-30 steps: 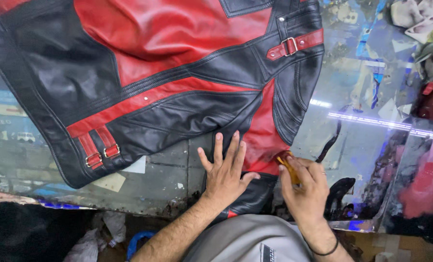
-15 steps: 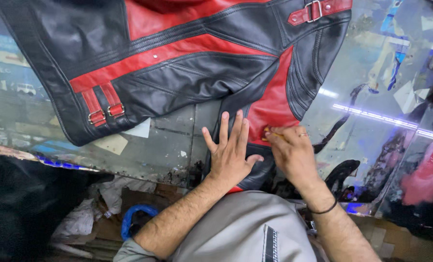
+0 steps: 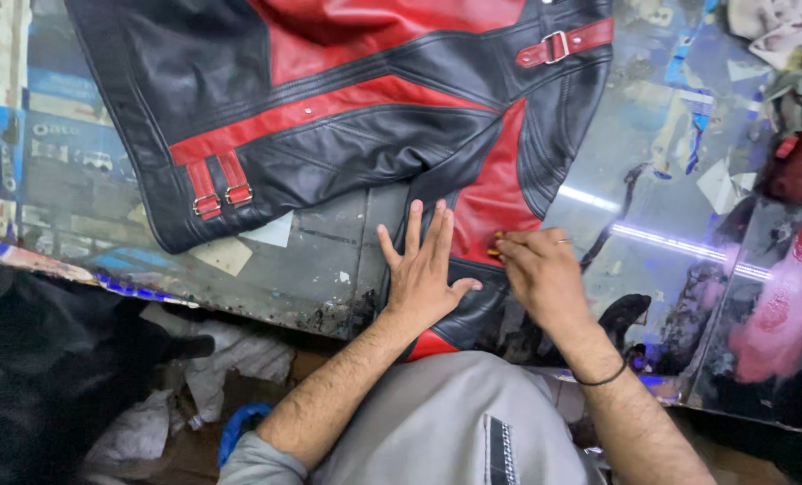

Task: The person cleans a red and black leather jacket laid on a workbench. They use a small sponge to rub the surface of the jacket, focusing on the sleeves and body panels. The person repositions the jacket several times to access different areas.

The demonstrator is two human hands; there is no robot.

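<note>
Jacket position: a red and black leather jacket (image 3: 347,117) is spread flat on the table (image 3: 87,171), reaching from the far edge down to the near edge, where its sleeve (image 3: 486,216) runs between both hands.
Left hand: the left hand (image 3: 423,269) is pressed flat on the sleeve, fingers spread and straight, nothing gripped.
Right hand: the right hand (image 3: 540,269) is curled on the sleeve's red panel, fingertips pinched on a small yellowish tool (image 3: 495,244), mostly hidden.
Hand spacing: the hands are set close side by side, not touching.
Counts: one jacket; two red straps with metal buckles (image 3: 221,189) side by side at the hem; one more red buckled strap (image 3: 563,43) near the far edge.
Materials: the leather is smooth and creased, stitched in panels; the table is glossy and reflective, with worn paper patches.
Wrist: a thin dark band (image 3: 599,377) is worn on the right wrist.
</note>
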